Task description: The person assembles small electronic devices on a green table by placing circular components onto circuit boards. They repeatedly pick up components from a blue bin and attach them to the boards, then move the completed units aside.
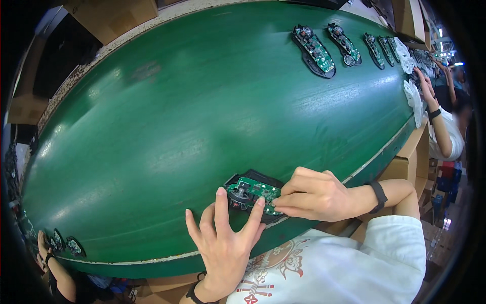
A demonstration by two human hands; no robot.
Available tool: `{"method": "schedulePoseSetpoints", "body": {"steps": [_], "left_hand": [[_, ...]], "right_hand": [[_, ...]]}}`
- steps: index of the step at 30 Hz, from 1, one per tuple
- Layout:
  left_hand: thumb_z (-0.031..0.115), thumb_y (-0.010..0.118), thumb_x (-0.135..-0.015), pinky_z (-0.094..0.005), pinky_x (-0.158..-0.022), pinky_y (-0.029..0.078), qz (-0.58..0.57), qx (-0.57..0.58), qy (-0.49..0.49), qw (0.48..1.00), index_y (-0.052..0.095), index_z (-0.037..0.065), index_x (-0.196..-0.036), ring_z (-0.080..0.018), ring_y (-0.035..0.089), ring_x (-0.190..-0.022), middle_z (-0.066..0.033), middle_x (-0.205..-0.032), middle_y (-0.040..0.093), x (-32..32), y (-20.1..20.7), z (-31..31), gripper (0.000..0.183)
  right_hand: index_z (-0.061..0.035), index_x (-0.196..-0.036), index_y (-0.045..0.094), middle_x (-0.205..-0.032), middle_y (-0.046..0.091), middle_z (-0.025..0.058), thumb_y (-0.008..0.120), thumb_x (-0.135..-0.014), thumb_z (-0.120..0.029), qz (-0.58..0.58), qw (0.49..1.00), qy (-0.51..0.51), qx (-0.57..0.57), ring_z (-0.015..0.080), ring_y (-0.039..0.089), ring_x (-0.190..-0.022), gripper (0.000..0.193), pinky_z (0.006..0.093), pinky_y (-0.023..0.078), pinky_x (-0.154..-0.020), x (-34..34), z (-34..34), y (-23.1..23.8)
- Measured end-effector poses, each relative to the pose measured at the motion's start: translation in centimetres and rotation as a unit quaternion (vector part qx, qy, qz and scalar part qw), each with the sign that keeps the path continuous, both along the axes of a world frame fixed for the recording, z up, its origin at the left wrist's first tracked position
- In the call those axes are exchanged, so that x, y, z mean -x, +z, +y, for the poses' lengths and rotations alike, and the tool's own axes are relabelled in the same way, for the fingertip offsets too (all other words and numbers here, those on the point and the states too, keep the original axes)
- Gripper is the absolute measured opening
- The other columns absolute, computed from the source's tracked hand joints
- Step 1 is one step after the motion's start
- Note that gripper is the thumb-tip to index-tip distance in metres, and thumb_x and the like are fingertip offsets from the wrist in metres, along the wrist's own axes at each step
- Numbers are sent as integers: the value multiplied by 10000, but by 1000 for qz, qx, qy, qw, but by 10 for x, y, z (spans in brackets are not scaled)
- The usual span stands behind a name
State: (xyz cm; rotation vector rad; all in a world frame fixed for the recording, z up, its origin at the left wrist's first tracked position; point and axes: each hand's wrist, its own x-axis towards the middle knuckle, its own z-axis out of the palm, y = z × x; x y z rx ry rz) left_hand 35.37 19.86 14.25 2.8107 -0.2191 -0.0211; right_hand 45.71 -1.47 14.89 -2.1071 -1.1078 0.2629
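An opened computer mouse (pixel 242 196), with a black base shell, a green circuit board (pixel 258 186) and a dark wheel at its left end, lies at the near edge of the green work surface. My left hand (pixel 223 245) has its fingers spread; the index fingertip touches the mouse's left end and the thumb presses on the board. At the board's right end my right hand (pixel 316 195) is closed in a pinch. Whatever sits between those fingertips is too small or hidden to make out.
Several similar black shells with green boards (pixel 315 50) lie along the far right of the green surface (pixel 167 126). White shell parts (pixel 414 99) rest near a co-worker's hand (pixel 426 87). Another person's hand (pixel 44 245) is beside small assemblies (pixel 74 246) at lower left. Cardboard boxes (pixel 114 17) stand beyond.
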Motion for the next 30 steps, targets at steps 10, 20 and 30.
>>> {"method": "schedulePoseSetpoints", "body": {"steps": [10,20,30], "left_hand": [[396,848,-676,-672,-1001,396,-15,8,-4,1000,642,437,-1300,-304,529,-1075,-179,-1450,466,-3,-4,0,659],[380,832,-692,-710,-1037,354,-38,1,7,999,665,403,-1263,-283,542,-996,-164,-1361,515,-5,-4,-9,595],[400,806,-726,-730,-1054,330,-75,-1,20,997,696,385,-1220,-272,555,-937,-161,-1336,530,-5,-14,-17,507]], "right_hand": [[-39,-988,740,-873,638,11,772,-712,-87,-235,967,66,76,130,571,-721,282,272,445,-408,12,-3,1],[-72,-787,629,-769,557,22,747,-690,-90,-159,985,-43,44,154,522,-649,154,281,403,-403,11,4,-7],[-63,-717,471,-719,458,58,642,-636,-75,-125,983,-90,101,206,510,-637,189,339,367,-376,12,23,-9]]}}
